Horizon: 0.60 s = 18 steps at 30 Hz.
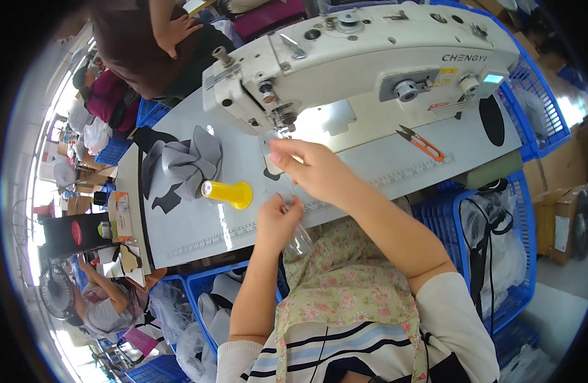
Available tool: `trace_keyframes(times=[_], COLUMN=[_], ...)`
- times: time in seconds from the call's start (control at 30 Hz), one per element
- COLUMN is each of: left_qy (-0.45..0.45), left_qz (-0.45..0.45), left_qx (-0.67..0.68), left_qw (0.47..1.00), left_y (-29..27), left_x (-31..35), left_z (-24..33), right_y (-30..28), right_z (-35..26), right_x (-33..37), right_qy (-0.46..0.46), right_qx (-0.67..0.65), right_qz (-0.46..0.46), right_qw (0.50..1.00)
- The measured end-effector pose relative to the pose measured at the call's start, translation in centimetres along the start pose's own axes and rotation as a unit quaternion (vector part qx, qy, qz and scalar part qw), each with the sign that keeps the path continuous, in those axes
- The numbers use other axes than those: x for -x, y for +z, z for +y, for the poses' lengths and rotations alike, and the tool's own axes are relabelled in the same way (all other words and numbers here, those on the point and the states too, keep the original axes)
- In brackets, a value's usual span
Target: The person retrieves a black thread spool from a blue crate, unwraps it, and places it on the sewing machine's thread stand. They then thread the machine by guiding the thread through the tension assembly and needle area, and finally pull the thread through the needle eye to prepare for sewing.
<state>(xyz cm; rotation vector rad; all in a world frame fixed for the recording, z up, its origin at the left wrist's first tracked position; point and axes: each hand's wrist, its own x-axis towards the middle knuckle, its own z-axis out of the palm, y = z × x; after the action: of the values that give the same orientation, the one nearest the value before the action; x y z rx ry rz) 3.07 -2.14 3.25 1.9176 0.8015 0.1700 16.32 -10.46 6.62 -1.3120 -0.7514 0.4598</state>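
Observation:
Over the table's front edge, my left hand (278,220) is closed, thumb against curled fingers. A crumpled see-through plastic piece (299,241) hangs from its grip above my apron. My right hand (313,167) is just in front of the needle area of a white sewing machine (345,67), its fingers bent inward. Whatever it may pinch is hidden. By its fingertips, a small dark curved piece (272,175) lies on the machine bed. A yellow thread cone (233,194) lies on its side left of my hands, with a pile of grey fabric pieces (185,163) beyond it.
Orange-handled thread snips (423,144) and a black oval piece (491,120) lie right on the grey table (198,236). Blue baskets (530,249) with plastic bags flank me. Another person (147,48) stands beyond the table at the left; a fan (56,290) is farther left.

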Motion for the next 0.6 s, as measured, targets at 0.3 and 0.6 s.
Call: trace_keyframes(times=[0.3, 0.6], left_qy=[-0.031, -0.045], left_qz=[-0.036, -0.113], left_qx=[0.156, 0.317], left_qw=[0.987, 0.941], left_y=[-1.8, -2.9], left_x=[0.2, 1.1], left_z=[-3.0, -3.7], right_y=[4.9, 2.4], right_z=[4.7, 8.2], right_x=[-2.4, -4.8], right_qy=[0.171, 0.253], right_qx=[-0.433, -0.554], right_qz=[0.076, -0.131], right_qw=[0.882, 0.783])
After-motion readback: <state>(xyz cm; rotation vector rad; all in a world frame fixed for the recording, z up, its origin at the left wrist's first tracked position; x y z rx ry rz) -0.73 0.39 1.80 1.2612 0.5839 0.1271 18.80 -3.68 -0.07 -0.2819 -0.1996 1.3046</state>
